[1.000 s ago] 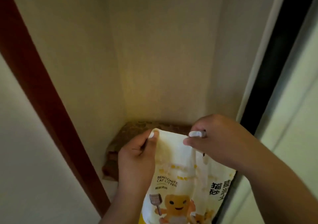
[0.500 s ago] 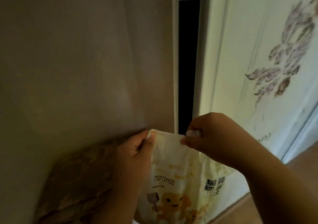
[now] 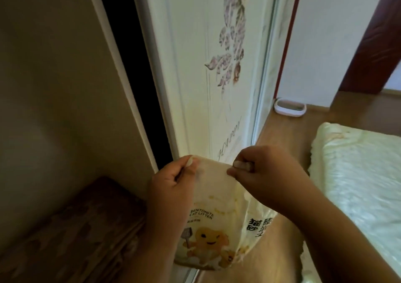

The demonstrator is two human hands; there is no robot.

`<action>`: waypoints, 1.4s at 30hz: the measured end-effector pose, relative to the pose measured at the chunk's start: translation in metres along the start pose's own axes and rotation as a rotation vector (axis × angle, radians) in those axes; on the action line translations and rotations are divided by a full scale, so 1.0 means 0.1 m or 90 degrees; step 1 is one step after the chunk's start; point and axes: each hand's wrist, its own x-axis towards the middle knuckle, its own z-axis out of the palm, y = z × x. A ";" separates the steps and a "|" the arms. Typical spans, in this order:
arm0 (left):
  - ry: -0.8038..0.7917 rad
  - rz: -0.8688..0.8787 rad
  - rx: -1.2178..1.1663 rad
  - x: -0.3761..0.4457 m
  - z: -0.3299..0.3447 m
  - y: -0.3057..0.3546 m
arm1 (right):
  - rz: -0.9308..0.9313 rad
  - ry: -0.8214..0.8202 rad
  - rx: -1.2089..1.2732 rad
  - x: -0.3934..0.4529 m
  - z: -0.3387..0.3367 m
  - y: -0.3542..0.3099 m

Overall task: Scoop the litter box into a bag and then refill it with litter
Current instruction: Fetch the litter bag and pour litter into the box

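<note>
Both hands, left hand (image 3: 171,187) and right hand (image 3: 262,174), pinch the top edge of the cream-yellow plastic cat-litter bag (image 3: 219,224), held upright in mid-air, apparently to keep its contents in while carrying.

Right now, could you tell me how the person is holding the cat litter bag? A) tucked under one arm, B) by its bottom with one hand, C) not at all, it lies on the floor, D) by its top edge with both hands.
D: the left hand and the right hand each pinch the top edge of the cat litter bag, which hangs below them.
</note>
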 end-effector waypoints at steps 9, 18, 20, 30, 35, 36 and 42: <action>-0.153 -0.021 -0.076 -0.02 1.03 0.11 | 0.128 0.062 -0.075 -0.19 -0.49 0.70; -0.234 -0.032 -0.123 -0.01 2.01 0.33 | 0.199 0.141 -0.082 -0.05 -0.87 1.54; -0.245 -0.013 -0.112 0.02 2.22 0.37 | 0.218 0.134 -0.072 0.00 -0.99 1.71; -0.278 0.031 -0.088 0.46 3.03 0.43 | 0.274 0.144 -0.082 0.46 -1.25 2.30; -0.329 0.033 -0.104 0.90 3.43 0.35 | 0.321 0.156 -0.099 0.88 -1.24 2.54; -0.340 0.037 -0.103 1.00 3.52 0.33 | 0.335 0.159 -0.101 0.97 -1.24 2.58; -0.402 0.063 -0.106 1.63 3.96 0.18 | 0.398 0.201 -0.096 1.49 -1.21 2.72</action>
